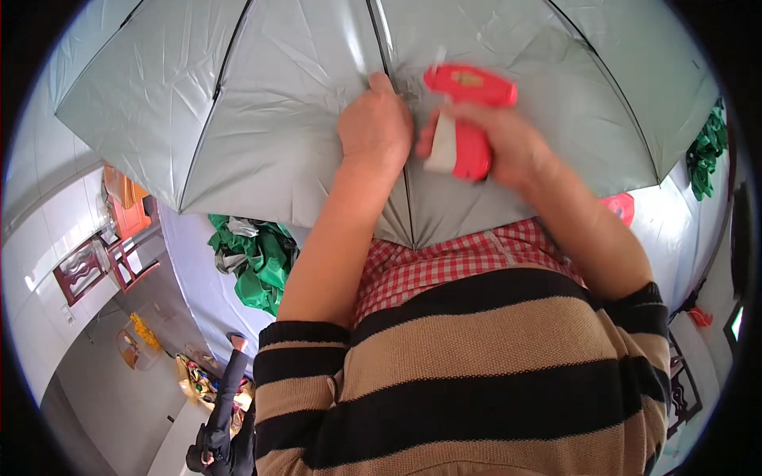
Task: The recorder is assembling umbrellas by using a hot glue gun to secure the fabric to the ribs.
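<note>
An opened umbrella with a silver-grey inner face and dark ribs spreads in front of me. My left hand is closed at its middle rib, with one digit pointing up along it. Exactly what the left fingers pinch is hidden under the hand. My right hand grips a red and cream pistol-shaped tool, possibly a glue gun, just to the right of that rib. Motion blurs the hand and the tool, whose thin pale tip points up and left above the cloth.
Crumpled green and silver cloth lies on the pale table to the left. More green cloth sits at the far right. A red-checked cloth covers my lap. Beyond the table are a wooden chair and a person in dark clothing.
</note>
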